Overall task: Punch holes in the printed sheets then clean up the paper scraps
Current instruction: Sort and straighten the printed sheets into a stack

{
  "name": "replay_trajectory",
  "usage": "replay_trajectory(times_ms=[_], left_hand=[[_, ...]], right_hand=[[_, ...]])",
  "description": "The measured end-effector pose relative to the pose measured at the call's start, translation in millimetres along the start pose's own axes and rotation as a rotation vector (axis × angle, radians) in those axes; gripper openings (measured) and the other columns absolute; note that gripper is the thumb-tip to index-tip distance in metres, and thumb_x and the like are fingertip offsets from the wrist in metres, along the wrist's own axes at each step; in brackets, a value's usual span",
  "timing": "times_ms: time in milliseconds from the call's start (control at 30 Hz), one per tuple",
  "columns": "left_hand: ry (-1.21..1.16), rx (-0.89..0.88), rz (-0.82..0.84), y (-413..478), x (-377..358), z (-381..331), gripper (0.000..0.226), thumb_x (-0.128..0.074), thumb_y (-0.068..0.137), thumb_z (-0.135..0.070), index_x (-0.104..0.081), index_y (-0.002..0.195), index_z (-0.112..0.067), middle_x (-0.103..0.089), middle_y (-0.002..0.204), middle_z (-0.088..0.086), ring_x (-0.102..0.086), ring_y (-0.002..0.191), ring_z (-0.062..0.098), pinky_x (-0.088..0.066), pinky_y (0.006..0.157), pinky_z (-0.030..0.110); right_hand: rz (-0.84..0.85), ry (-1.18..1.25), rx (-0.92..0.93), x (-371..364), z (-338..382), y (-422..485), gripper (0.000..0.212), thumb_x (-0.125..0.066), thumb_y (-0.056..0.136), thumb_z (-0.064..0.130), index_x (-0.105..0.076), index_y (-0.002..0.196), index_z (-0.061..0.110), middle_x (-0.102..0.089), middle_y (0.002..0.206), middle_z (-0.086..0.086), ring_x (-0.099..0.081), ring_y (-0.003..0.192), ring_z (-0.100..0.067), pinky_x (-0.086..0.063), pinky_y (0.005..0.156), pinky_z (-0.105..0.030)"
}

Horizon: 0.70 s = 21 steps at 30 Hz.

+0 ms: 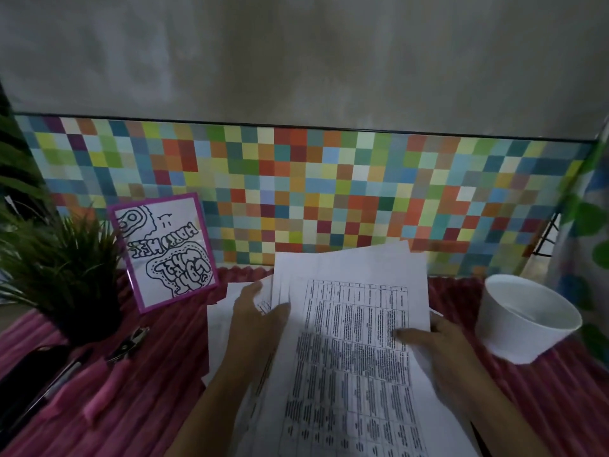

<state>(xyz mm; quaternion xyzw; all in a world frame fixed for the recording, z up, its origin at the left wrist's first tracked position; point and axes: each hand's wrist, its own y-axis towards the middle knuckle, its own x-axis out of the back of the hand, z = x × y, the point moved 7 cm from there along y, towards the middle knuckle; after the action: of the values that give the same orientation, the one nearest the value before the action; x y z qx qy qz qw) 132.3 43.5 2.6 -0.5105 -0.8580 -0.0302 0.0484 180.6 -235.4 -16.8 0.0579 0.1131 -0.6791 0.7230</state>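
Where the grey wall ends, a band of many-coloured checkered squares runs along the back of the counter, which is covered by a ribbed pink-red cloth.

The printed sheets, a fanned stack with a dense table of text on the top page, lie tilted in the middle foreground. Their far edges reach up in front of the checkered band. More white pages lie flat on the cloth just left of the stack, partly under it.

A spiky green plant in a dark pot stands at the left. Just to its right, a purple-framed line drawing leans against the band. A white paper bowl sits at the right, near the stack but apart from it. Leafy green stems hang past it at the frame's edge.

The left hand grips the stack's left edge, thumb on top, the other fingers curled at the paper's edge. The right hand holds the right edge, its thumb lying across the top page and its fingers hidden beneath.

A hole punch with pink handles lies on the cloth below the plant pot, well left of the sheets. A pen and a dark, unclear object lie beside it.
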Motion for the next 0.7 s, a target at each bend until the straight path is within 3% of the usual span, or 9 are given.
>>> replay_trajectory(times_ms=[100, 167, 300, 367, 400, 467, 533, 600, 700], left_hand=[[-0.076, 0.176, 0.008, 5, 4, 11, 0.07, -0.07, 0.084, -0.022, -0.033, 0.143, -0.017, -0.048, 0.136, 0.009, -0.059, 0.108, 0.028, -0.053, 0.09, 0.045], [-0.021, 0.193, 0.048, 8, 4, 10, 0.074, -0.072, 0.081, -0.032, -0.035, 0.142, -0.012, -0.045, 0.142, 0.015, -0.057, 0.115, 0.032, -0.053, 0.086, 0.04], [0.452, -0.158, 0.222, -2, -19, -16, 0.015, -0.066, 0.088, -0.02, -0.068, 0.098, -0.009, -0.069, 0.1, 0.008, -0.065, 0.089, 0.016, -0.054, 0.076, 0.03], [0.443, -0.25, 0.275, -10, -31, -18, 0.025, -0.069, 0.085, -0.019, -0.059, 0.062, -0.015, -0.061, 0.067, -0.002, -0.057, 0.064, 0.009, -0.047, 0.063, 0.025], [0.488, -0.272, 0.291, -12, -36, -15, 0.032, -0.069, 0.084, -0.021, -0.053, 0.057, -0.02, -0.055, 0.061, -0.008, -0.052, 0.059, 0.005, -0.042, 0.061, 0.021], [0.574, -0.315, 0.268, -15, -42, -9, 0.023, -0.065, 0.087, -0.023, -0.059, 0.065, -0.019, -0.06, 0.066, -0.008, -0.052, 0.062, 0.002, -0.044, 0.064, 0.02], [0.625, -0.323, 0.176, -15, -39, -5, 0.013, -0.059, 0.091, -0.027, -0.067, 0.096, -0.017, -0.067, 0.097, -0.004, -0.057, 0.088, 0.007, -0.047, 0.08, 0.026], [0.768, -0.233, 0.184, -14, -38, 4, 0.055, -0.061, 0.089, -0.043, -0.047, 0.135, -0.017, -0.047, 0.136, 0.001, -0.04, 0.127, 0.019, -0.037, 0.105, 0.034], [0.897, -0.159, 0.207, -15, -37, 9, 0.095, -0.064, 0.078, -0.061, -0.02, 0.149, -0.016, -0.025, 0.154, 0.003, -0.02, 0.143, 0.028, -0.022, 0.116, 0.042]], right_hand=[[-0.033, 0.006, -0.001, 6, -2, 5, 0.052, -0.056, 0.069, -0.03, -0.061, 0.114, -0.004, -0.074, 0.102, -0.014, -0.073, 0.091, -0.026, -0.058, 0.067, -0.026], [-0.024, 0.035, 0.002, 13, 3, 7, 0.055, -0.058, 0.066, -0.027, -0.062, 0.115, -0.002, -0.073, 0.107, -0.014, -0.072, 0.096, -0.027, -0.058, 0.075, -0.032], [0.085, -0.084, 0.005, 20, 19, -1, 0.052, -0.06, 0.072, -0.019, -0.063, 0.118, 0.004, -0.072, 0.114, -0.008, -0.068, 0.105, -0.024, -0.057, 0.085, -0.031], [0.017, -0.328, 0.052, 27, 26, -7, 0.03, -0.061, 0.081, -0.015, -0.068, 0.104, 0.002, -0.075, 0.096, -0.012, -0.071, 0.086, -0.03, -0.057, 0.077, -0.039], [-0.024, -0.426, 0.085, 28, 30, -11, 0.015, -0.061, 0.084, -0.013, -0.067, 0.092, -0.001, -0.073, 0.079, -0.015, -0.068, 0.067, -0.034, -0.055, 0.063, -0.04], [-0.129, -0.511, 0.141, 35, 40, -16, 0.01, -0.059, 0.087, -0.01, -0.059, 0.079, -0.005, -0.057, 0.054, -0.017, -0.05, 0.045, -0.027, -0.043, 0.041, -0.032], [-0.235, -0.483, 0.181, 47, 53, -20, 0.007, -0.059, 0.087, -0.008, -0.059, 0.084, -0.002, -0.052, 0.055, -0.019, -0.046, 0.045, -0.025, -0.039, 0.038, -0.028], [-0.33, -0.44, 0.2, 63, 63, -23, 0.009, -0.067, 0.082, 0.001, -0.063, 0.091, 0.001, -0.062, 0.063, -0.021, -0.053, 0.048, -0.035, -0.048, 0.046, -0.036], [-0.448, -0.41, 0.188, 83, 68, -31, 0.032, -0.075, 0.064, 0.016, -0.068, 0.095, 0.016, -0.074, 0.08, -0.011, -0.071, 0.069, -0.038, -0.056, 0.072, -0.059]])
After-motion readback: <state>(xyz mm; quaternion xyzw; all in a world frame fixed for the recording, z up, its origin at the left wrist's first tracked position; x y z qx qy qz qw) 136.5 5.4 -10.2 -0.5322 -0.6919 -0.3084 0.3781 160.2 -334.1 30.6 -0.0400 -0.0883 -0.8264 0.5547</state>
